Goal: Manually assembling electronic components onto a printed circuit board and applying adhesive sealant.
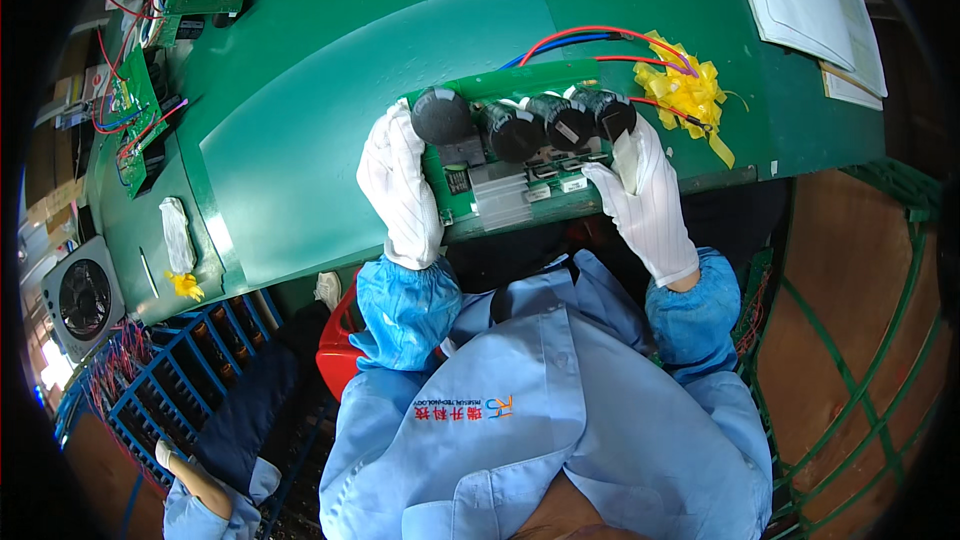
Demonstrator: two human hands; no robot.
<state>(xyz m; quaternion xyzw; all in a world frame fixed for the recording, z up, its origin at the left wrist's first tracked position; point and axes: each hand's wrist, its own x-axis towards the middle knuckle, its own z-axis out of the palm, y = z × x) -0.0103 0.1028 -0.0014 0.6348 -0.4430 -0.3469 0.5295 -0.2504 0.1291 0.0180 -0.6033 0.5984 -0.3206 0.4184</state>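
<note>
Between my two white-gloved hands is a green circuit board (464,202) at the near edge of the table, its component side showing. Several black cylindrical capacitors (514,132) and a finned grey heat sink (501,196) stand on it. My left hand (400,180) grips the board's left edge, with the fingers partly behind it. My right hand (645,205) holds the right end, its thumb and fingers by the rightmost capacitor. Red and blue wires (580,35) run from behind the board toward a bunch of yellow tape strips (685,90) on the right.
More circuit boards (140,120) with wires lie along the table's left side. A white glove (177,235) and a pen (149,272) rest near the left corner. Papers (800,0) lie at far right. A fan (85,290), a blue rack (190,370) and another person's arm (195,480) are at left.
</note>
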